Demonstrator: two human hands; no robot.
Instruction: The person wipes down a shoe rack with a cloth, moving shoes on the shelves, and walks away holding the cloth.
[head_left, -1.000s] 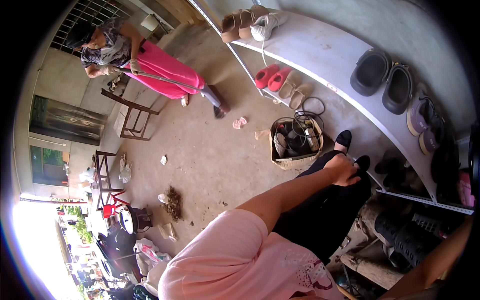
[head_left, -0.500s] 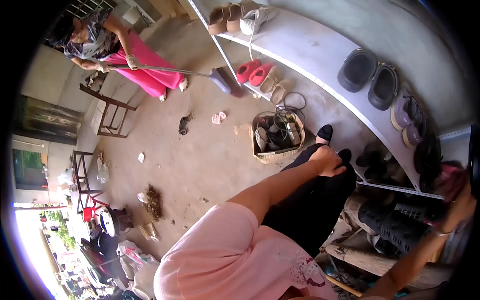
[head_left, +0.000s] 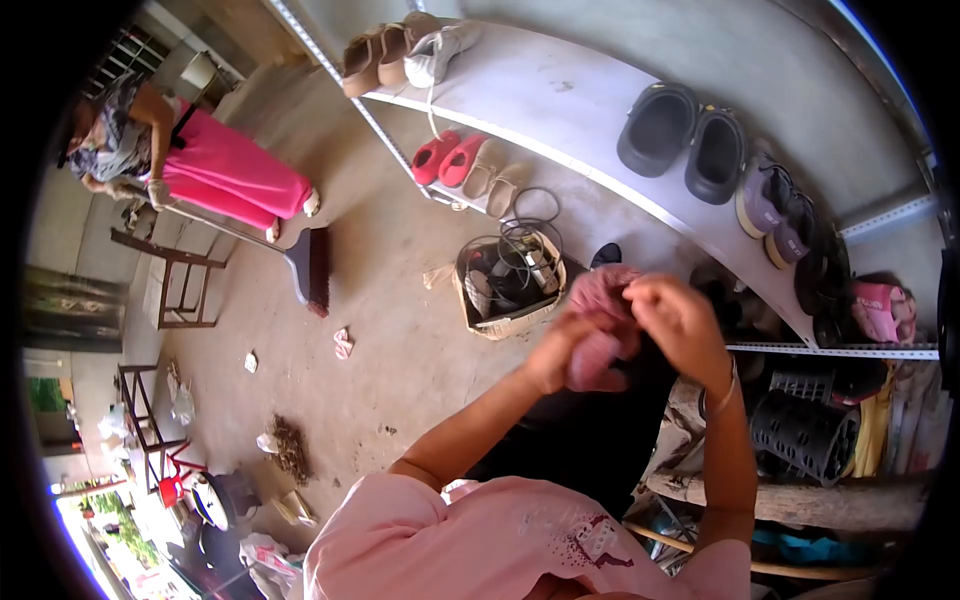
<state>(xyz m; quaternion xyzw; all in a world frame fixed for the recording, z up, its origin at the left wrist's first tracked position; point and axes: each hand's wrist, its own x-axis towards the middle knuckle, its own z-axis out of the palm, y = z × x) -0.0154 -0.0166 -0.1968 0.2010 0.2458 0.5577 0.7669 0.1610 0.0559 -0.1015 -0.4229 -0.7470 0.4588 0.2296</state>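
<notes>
A dusky pink cloth item [head_left: 605, 300], crumpled and partly blurred, is in front of me over my dark trousers. My left hand [head_left: 557, 352] is closed around its lower left part. At its upper right, my right hand [head_left: 678, 318], with a bracelet on the wrist, pinches the cloth. Just beyond my hands stands a woven basket [head_left: 510, 322] holding bottles, cables and dark objects. The shoe shelf [head_left: 560, 130] curves past on the right, bearing black clogs [head_left: 657, 130] and purple-grey shoes [head_left: 765, 200].
A person [head_left: 215, 160] in pink trousers holds a broom [head_left: 305, 268] at the upper left. A wooden frame [head_left: 190, 285], a debris pile [head_left: 290, 448] and scraps lie on the left. A pink item [head_left: 880, 310] rests at the shelf's right end, above logs [head_left: 800, 500].
My right hand has come from the far right with the pink cloth, and my left hand has left my knee and taken hold of it. The other person's broom has moved.
</notes>
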